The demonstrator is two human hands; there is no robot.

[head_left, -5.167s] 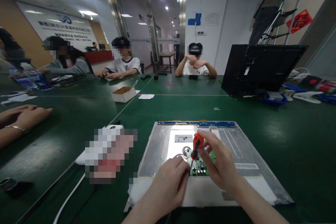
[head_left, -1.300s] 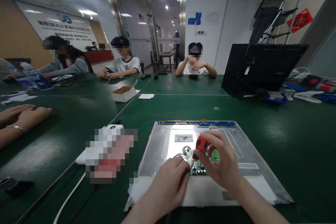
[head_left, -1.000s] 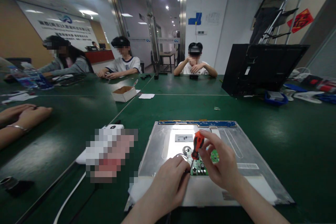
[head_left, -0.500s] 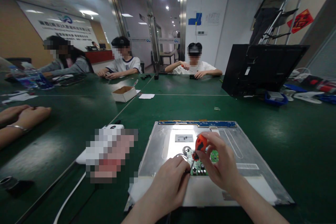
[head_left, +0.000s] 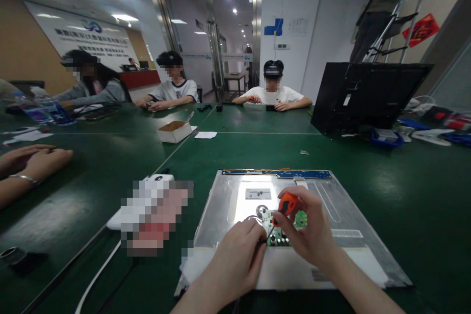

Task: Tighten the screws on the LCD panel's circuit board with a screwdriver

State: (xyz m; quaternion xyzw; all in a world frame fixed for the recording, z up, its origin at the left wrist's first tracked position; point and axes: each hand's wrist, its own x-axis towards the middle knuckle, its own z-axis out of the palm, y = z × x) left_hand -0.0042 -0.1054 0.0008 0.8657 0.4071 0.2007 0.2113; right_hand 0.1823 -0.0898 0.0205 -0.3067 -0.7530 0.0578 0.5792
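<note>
Smooth, shiny metal panel (head_left: 342,216), plastic-looking screwdriver handle (head_left: 287,203), faintly glossy tabletop (head_left: 382,184)

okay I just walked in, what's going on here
The person's right grip holds an orange screwdriver at a slant, its shaft pointing down toward the left edge of a green circuit board, where the left grip rests; the tip is unclear. The board lies on a metal panel on the table.

Screwdriver (head_left: 287,202) orange and black; circuit board (head_left: 269,218) green; panel (head_left: 219,213) silver-grey; table (head_left: 243,151) dark green.
</note>
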